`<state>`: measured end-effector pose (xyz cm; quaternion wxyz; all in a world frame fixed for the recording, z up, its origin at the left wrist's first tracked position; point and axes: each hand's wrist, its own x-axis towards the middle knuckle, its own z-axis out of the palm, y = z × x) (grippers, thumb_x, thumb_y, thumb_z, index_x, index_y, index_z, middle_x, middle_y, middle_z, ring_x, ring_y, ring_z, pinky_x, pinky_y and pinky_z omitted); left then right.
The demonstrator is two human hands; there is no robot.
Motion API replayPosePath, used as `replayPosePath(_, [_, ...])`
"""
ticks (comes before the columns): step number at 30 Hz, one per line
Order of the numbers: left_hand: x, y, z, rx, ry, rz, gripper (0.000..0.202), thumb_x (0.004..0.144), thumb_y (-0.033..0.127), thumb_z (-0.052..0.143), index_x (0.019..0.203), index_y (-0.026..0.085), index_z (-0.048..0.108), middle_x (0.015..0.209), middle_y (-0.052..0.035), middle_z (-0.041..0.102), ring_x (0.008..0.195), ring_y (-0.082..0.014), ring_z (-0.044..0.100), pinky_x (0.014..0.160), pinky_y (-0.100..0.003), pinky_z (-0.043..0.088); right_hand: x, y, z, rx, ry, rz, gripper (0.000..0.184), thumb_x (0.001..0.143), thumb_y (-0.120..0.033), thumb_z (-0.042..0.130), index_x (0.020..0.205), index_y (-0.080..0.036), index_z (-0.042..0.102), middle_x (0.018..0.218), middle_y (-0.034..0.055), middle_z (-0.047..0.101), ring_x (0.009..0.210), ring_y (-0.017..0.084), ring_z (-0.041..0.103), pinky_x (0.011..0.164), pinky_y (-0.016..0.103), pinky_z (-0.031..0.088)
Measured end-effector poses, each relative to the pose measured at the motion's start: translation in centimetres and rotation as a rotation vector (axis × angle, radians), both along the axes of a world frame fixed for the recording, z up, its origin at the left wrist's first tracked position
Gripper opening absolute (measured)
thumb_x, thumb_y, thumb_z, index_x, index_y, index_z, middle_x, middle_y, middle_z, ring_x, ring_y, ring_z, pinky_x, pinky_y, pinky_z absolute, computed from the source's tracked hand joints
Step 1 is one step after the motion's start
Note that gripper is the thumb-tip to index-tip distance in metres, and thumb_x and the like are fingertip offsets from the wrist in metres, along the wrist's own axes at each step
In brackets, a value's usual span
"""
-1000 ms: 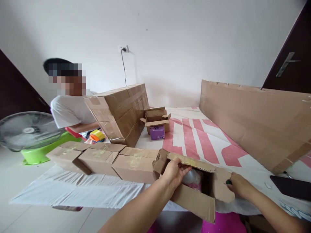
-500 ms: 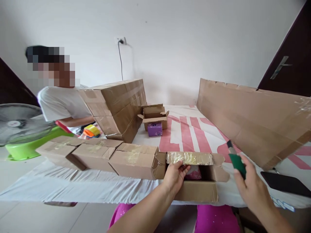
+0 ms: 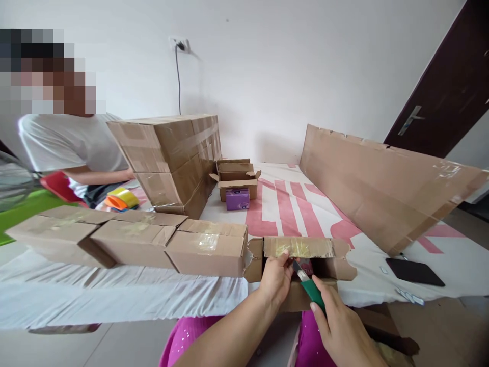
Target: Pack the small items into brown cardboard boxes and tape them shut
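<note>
One green knife (image 3: 314,296) in right grip (image 3: 338,317), flap (image 3: 314,247) in left grip (image 3: 275,278)

Left hand (image 3: 275,278): bare, as I see it from here
Left forearm (image 3: 229,329): bare along the whole length my view gives me
Right hand (image 3: 338,318): bare too
Leg clothing (image 3: 187,334): bright magenta-pink on both legs
Specks: small, pale, scattered, clearest to me on the left leg

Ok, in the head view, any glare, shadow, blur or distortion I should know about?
Head view: the cutter reads fairly sharp; glints on the tape of a closed box; dark shadow inside the open box; the fan soft at the left edge; the door leans, likely wide-angle distortion.
</note>
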<state>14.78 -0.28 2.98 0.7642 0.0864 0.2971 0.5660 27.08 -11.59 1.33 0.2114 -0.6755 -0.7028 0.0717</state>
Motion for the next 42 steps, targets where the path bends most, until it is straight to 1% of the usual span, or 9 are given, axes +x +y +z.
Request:
replayPosePath(4, [-0.2,-0.3,-0.3,-0.005,-0.012,-0.008,0.018,0.081,0.002,0.058,0.097,0.01,0.061,0.078,-0.0075,0.069,0.067,-0.0161,0.065,0.065,-0.029,0.056,-0.3,0.1,0.6,-0.022,0.068,0.002,0.05,0.093,-0.034,0.037,0.14,-0.019,0.041,0.134,0.0144,0.057,0.119,0.026,0.058,0.093,0.042,0.053])
replayPosePath(8, [-0.3,-0.4,-0.5,-0.068,-0.034,-0.038,0.014,0.083,0.002,0.054,0.093,0.01,0.061,0.075,-0.0081,0.068,0.067,-0.0164,0.064,0.066,-0.03,0.056,0.3,0.8,2.9,-0.066,0.182,0.037,0.05,0.091,-0.042,0.04,0.135,-0.02,0.047,0.13,0.0129,0.06,0.121,0.026,0.056,0.1,0.043,0.048])
replayPosePath(11, [-0.3,-0.3,-0.5,-0.099,-0.064,-0.036,0.017,0.084,0.002,0.053,0.094,0.012,0.061,0.075,-0.0072,0.068,0.069,-0.0164,0.065,0.069,-0.031,0.056,0.7,1.6,5.1,-0.118,0.215,0.039,0.053,0.096,-0.046,0.027,0.138,-0.02,0.046,0.101,0.0114,0.07,0.093,0.024,0.068,0.083,0.039,0.054])
replayPosePath(15, [-0.1,-0.3,-0.5,-0.105,-0.072,-0.007,0.017,0.083,0.0,0.053,0.091,0.012,0.063,0.078,-0.0071,0.069,0.07,-0.0161,0.065,0.07,-0.031,0.055,0.6,2.8,6.5,-0.248,0.249,0.032,0.055,0.097,-0.043,0.022,0.147,-0.022,0.031,0.076,0.0013,0.067,0.057,0.017,0.063,0.057,0.031,0.05])
replayPosePath(18, [-0.1,-0.2,-0.5,-0.093,-0.075,-0.014,0.014,0.084,0.001,0.053,0.086,0.011,0.063,0.08,-0.0088,0.07,0.072,-0.0169,0.065,0.07,-0.031,0.054,0.0,3.3,6.6,-0.299,0.254,0.042,0.054,0.097,-0.039,0.022,0.15,-0.028,0.02,0.076,-0.0025,0.066,0.052,0.014,0.061,0.056,0.028,0.048])
replayPosePath(21, [-0.1,-0.2,-0.5,-0.115,-0.07,-0.003,0.016,0.085,0.001,0.052,0.079,0.01,0.063,0.075,-0.0077,0.068,0.067,-0.0151,0.063,0.067,-0.029,0.053,-0.7,3.6,6.5,-0.307,0.181,0.039,0.053,0.098,-0.034,0.02,0.151,-0.029,0.021,0.074,-0.0024,0.066,0.051,0.015,0.062,0.056,0.027,0.046])
replayPosePath(28, [0.0,-0.3,-0.5,-0.164,-0.028,0.027,0.013,0.083,0.001,0.056,0.078,0.009,0.064,0.072,-0.0059,0.067,0.061,-0.0117,0.059,0.058,-0.023,0.048,-1.3,3.6,5.4,-0.151,-0.239,0.01,0.057,0.095,-0.021,0.024,0.151,-0.023,0.021,0.093,0.0086,0.072,0.079,0.024,0.07,0.063,0.032,0.047])
replayPosePath(38, [0.1,-0.6,-0.4,-0.107,-0.047,0.077,0.002,0.08,0.009,0.064,0.08,0.011,0.065,0.071,-0.0031,0.069,0.062,-0.0128,0.06,0.063,-0.026,0.046,-2.7,3.7,4.7,-0.129,-0.6,-0.081,0.059,0.093,-0.013,0.033,0.151,-0.02,0.024,0.076,0.0066,0.069,0.061,0.02,0.068,0.049,0.026,0.038])
replayPosePath(42, [0.3,-0.4,-0.7,-0.11,-0.002,0.109,0.01,0.076,0.019,0.072,0.078,0.011,0.066,0.068,-0.0023,0.069,0.06,-0.0129,0.059,0.066,-0.027,0.046,-3.2,3.4,5.1,-0.128,-0.591,-0.05,0.059,0.092,-0.011,0.034,0.15,-0.018,0.025,0.073,0.0064,0.069,0.06,0.02,0.068,0.047,0.025,0.035])
